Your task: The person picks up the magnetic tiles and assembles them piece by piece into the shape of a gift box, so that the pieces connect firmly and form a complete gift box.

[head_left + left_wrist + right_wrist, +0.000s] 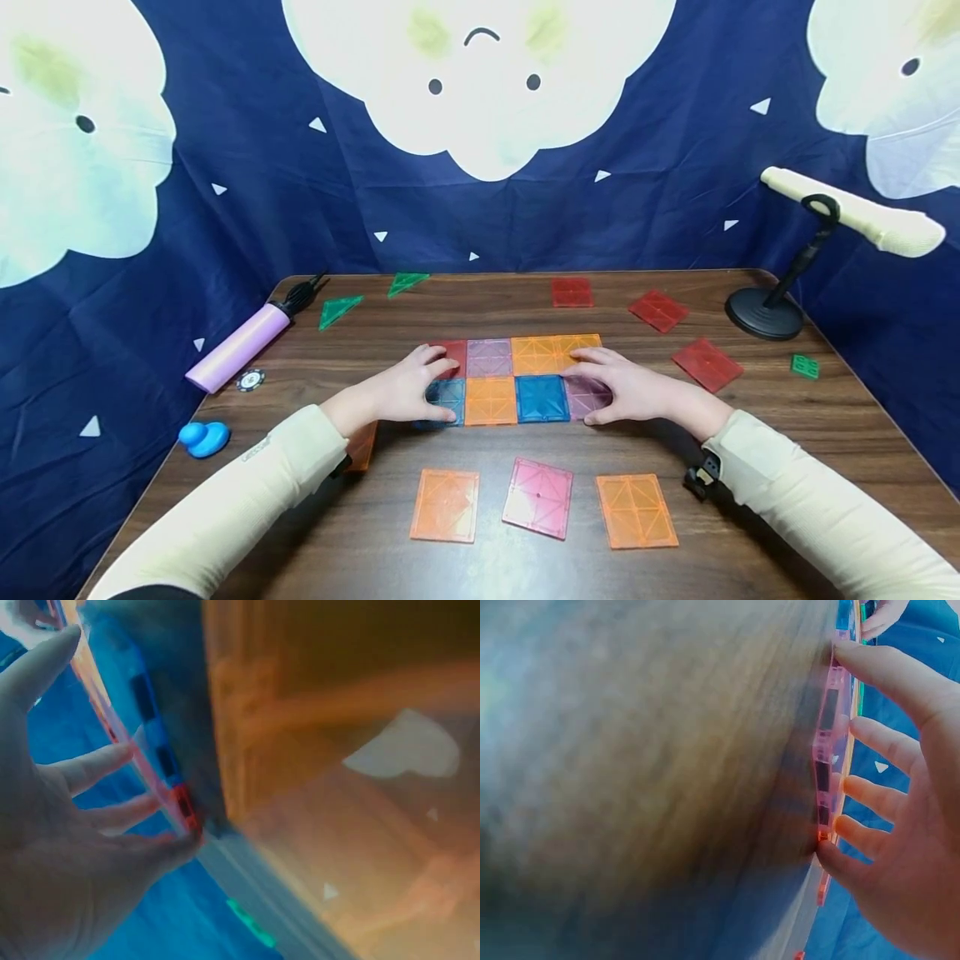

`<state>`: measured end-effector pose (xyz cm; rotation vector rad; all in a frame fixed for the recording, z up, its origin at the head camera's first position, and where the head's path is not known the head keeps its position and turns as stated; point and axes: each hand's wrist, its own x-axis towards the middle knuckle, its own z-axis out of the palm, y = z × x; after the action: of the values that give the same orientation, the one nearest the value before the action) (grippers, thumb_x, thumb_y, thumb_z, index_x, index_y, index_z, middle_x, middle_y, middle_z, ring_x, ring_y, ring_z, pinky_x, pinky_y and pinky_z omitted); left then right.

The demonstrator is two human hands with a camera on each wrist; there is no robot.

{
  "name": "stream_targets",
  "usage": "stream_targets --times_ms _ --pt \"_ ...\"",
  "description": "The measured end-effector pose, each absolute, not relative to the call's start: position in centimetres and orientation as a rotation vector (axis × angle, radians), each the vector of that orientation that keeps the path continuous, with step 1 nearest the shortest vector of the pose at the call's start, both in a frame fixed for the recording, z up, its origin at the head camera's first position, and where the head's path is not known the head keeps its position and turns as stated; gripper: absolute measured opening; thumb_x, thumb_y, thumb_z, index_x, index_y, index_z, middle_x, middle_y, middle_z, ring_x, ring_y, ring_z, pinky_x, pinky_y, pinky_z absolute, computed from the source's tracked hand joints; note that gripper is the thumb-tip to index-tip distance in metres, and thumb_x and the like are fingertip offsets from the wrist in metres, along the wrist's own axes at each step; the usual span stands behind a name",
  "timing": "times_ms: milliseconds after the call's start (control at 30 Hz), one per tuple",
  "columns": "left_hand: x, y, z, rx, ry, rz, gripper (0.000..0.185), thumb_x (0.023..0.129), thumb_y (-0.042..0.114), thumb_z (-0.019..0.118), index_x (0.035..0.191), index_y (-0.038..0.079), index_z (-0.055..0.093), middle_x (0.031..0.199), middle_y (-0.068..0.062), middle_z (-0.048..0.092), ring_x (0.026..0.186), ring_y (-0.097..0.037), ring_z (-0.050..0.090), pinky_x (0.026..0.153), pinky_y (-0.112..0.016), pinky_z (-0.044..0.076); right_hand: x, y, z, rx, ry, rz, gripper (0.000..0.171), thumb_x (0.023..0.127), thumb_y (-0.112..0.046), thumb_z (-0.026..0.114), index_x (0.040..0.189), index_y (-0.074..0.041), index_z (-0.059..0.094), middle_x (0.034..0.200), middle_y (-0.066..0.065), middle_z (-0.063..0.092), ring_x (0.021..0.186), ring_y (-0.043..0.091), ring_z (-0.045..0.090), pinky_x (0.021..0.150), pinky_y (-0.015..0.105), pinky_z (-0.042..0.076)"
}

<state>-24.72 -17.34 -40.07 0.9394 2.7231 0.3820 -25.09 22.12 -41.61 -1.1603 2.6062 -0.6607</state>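
Observation:
In the head view, a two-row panel of see-through square magnetic tiles lies mid-table. Its far row has a red tile [455,353], a purple tile [489,358] and two orange tiles [534,356]. Nearer me are a light blue tile [450,392], an orange tile [491,402], a dark blue tile [542,398] and another purple tile [585,396]. My left hand [401,386] spreads over the left end, fingertips touching tiles. At the right end, my right hand [630,385] rests its spread fingertips on the tiles, partly hiding them.
Near me lie two orange tiles [445,506] and a pink tile [537,497]; another orange tile [362,447] is under my left wrist. Red tiles [707,364], green triangles [340,312], a pump [240,346], a blue duck [204,438] and a black stand [765,312] surround them.

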Motion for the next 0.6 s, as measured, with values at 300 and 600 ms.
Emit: stream_targets --times_ms 300,600 --pt "-24.5 -16.9 -40.2 0.858 2.677 0.409 0.096 0.083 0.054 0.079 0.154 0.001 0.042 0.163 -0.027 0.025 0.148 -0.051 0.019 0.116 -0.061 0.025 -26.9 21.5 -39.8 -1.213 2.576 -0.613 0.055 0.093 -0.03 0.075 0.138 -0.001 0.061 0.142 0.024 0.053 0.134 0.046 0.044 0.11 0.067 0.029" --pt "-24.5 -16.8 -40.4 0.853 2.677 0.394 0.096 0.082 0.053 0.08 0.153 0.002 0.043 0.163 -0.026 0.024 0.148 -0.05 0.019 0.116 -0.06 0.026 -30.5 20.6 -39.2 -1.043 2.772 -0.65 0.038 0.095 -0.014 0.071 0.13 0.001 0.065 0.136 0.024 0.056 0.127 0.041 0.053 0.106 0.057 0.04"
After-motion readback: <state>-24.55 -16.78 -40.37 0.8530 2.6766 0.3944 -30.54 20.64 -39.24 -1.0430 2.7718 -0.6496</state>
